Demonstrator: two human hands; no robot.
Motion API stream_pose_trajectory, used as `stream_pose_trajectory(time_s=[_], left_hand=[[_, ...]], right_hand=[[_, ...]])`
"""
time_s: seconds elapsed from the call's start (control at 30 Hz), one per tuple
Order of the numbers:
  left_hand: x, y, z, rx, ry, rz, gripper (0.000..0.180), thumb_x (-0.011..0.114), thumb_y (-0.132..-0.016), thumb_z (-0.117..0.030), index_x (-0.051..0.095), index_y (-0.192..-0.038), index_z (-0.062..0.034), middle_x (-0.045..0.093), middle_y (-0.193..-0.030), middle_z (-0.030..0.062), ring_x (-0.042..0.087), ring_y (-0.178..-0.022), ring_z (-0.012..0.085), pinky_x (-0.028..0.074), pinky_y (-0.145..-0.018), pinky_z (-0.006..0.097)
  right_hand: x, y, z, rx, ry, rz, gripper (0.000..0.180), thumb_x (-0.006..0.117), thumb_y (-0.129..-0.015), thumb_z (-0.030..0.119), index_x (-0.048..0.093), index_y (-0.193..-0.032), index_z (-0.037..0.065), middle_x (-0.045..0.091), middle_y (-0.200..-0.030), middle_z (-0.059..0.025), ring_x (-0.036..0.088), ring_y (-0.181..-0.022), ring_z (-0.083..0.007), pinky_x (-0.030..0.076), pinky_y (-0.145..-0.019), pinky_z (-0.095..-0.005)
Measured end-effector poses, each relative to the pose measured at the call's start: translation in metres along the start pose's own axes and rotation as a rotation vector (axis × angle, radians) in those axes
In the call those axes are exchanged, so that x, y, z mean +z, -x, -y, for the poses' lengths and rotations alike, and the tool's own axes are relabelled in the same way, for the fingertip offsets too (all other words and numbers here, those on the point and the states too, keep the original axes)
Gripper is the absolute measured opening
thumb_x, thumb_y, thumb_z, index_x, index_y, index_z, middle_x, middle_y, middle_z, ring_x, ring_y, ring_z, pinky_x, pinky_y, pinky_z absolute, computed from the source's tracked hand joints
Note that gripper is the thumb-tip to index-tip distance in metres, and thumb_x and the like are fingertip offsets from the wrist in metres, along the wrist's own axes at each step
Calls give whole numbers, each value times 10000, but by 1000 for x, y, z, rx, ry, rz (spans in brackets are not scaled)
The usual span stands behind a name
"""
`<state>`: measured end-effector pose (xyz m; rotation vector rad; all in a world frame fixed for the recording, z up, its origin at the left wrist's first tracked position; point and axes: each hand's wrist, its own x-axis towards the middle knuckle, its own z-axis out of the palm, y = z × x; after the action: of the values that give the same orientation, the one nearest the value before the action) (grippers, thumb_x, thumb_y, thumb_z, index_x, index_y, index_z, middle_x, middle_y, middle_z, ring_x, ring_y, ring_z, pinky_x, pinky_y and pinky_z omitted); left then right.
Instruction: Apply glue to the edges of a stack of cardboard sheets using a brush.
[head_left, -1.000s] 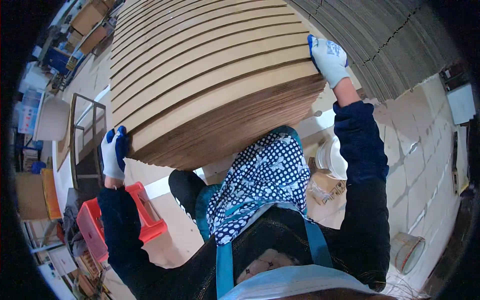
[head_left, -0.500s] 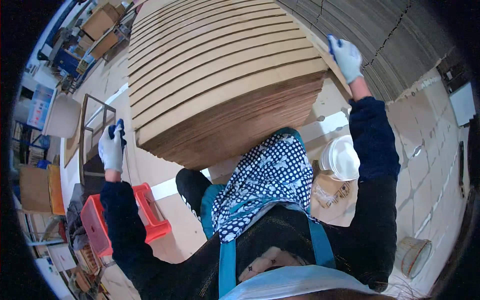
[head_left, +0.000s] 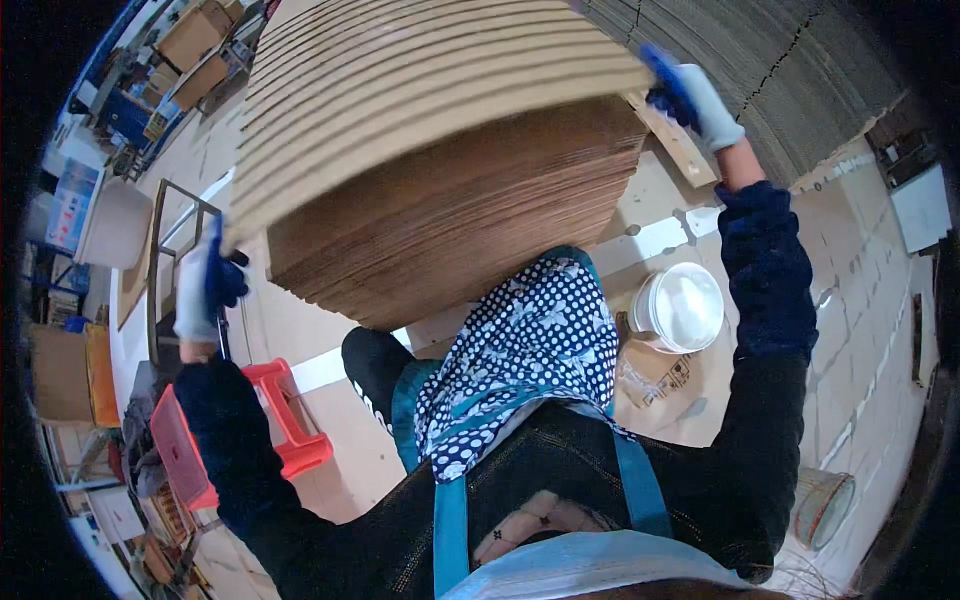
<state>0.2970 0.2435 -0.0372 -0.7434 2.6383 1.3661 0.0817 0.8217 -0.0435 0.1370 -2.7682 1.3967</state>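
A tan cardboard sheet (head_left: 440, 110) with dark parallel lines across it is raised over a tall stack of brown cardboard (head_left: 460, 205) in front of me. My left hand (head_left: 208, 285), in a white glove with blue-coated fingers, grips the sheet's near left corner. At the near right corner my right hand (head_left: 695, 103), gloved alike, pinches the sheet's edge. Motion blurs the sheet and the fingertips. Between sheet and stack the near edge shows a dark gap. A dotted apron (head_left: 530, 360) covers my lap, against the stack's near side.
To the right stand a white bucket (head_left: 680, 308) and a wooden strip (head_left: 680, 150), with a larger grey stack (head_left: 770, 70) beyond. A red plastic stool (head_left: 290, 420) and a metal frame (head_left: 160, 250) are at left. A wire basket (head_left: 825, 510) sits at lower right.
Both hands have closed on the sheet's corners; before, they were apart from it at either side. The sheet has risen and shifted left, baring the stack's near top edge.
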Motion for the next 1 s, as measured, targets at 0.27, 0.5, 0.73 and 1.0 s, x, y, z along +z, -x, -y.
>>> stream_pose_trajectory(time_s=[0.27,0.5,0.73,1.0], left_hand=[[36,-9,54,460,48,-297,250,489,-915,-262,556,-979,-31,599,-812,14,582,-723,88,455,-616,194],[41,-36,38,197,345,-151,204,537,-894,-196,564,-976,-10,566,-786,-32,523,-645,47,407,-554,191],[37,-35,23,150,217,-94,163,566,-876,-215,560,-869,-52,527,-640,-33,470,-515,41,342,-446,192],[7,-66,16,544,713,-306,231,586,-859,-214,563,-1003,-35,536,-837,-20,433,-619,53,358,-525,202]], right_hand=[[60,-13,-73,-538,369,-492,396,434,-904,349,631,-843,11,617,-760,-186,593,-704,-347,474,-646,-378],[79,-19,-54,-421,800,-535,298,450,-882,277,622,-780,56,613,-692,-169,576,-586,-340,472,-572,-407],[80,-24,-49,-248,778,-482,414,410,-883,373,625,-717,61,605,-660,-157,592,-625,-349,470,-638,-458],[30,-60,-57,-212,180,-617,479,444,-884,458,672,-803,44,620,-681,-172,559,-592,-322,439,-573,-363]])
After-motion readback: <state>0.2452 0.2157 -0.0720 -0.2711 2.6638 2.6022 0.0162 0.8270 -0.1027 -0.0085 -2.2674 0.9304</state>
